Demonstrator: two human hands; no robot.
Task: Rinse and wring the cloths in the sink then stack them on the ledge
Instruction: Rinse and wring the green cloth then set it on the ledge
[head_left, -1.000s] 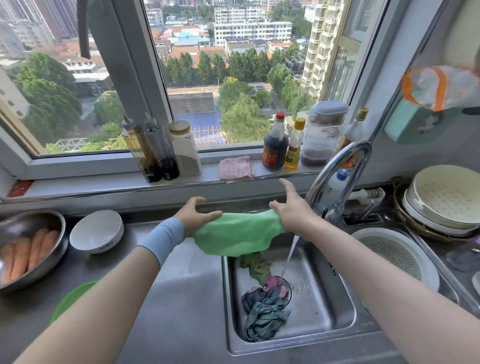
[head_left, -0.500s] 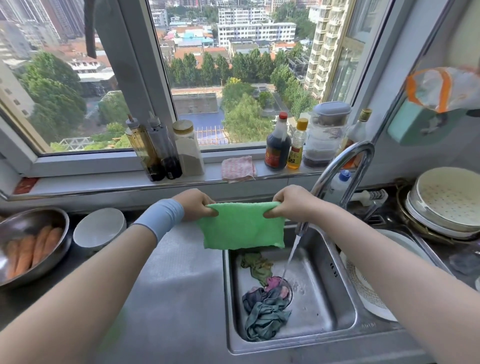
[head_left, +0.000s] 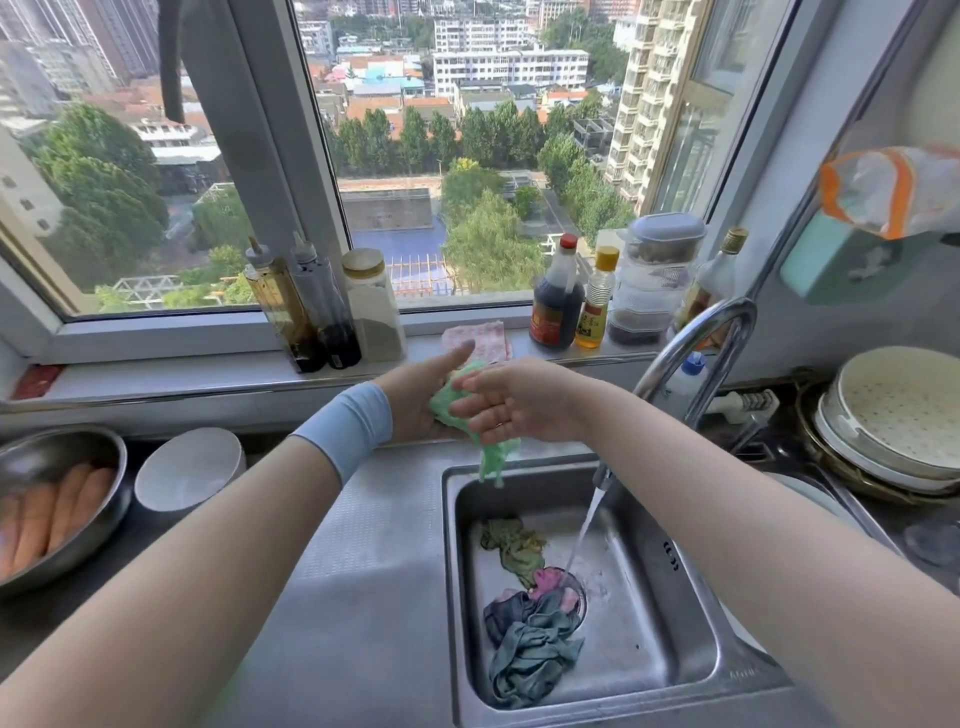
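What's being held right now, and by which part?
The green cloth: its bunched upper part is sandwiched between the palm of the left hand and straight fingers of the right hand; its lower end dangles over the sink. Left fingers hidden.

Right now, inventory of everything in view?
sink: 1, steel, centre
ledge: 1, pale, behind sink
tap: 1, chrome, running, right of sink
green cloth: 1, green, between the hands
pink cloth: 1, pink, on ledge
sink cloths: several, olive, pink, grey-blue, sink floor
bottles and jars: at least seven, mixed, on ledge
steel bowl: 1, silver, far left, orange food inside
white bowl: 1, white, beside steel bowl
perforated dish: 1, cream, far right
left hand: 1, against green cloth
right hand: 1, fingers straight on green cloth
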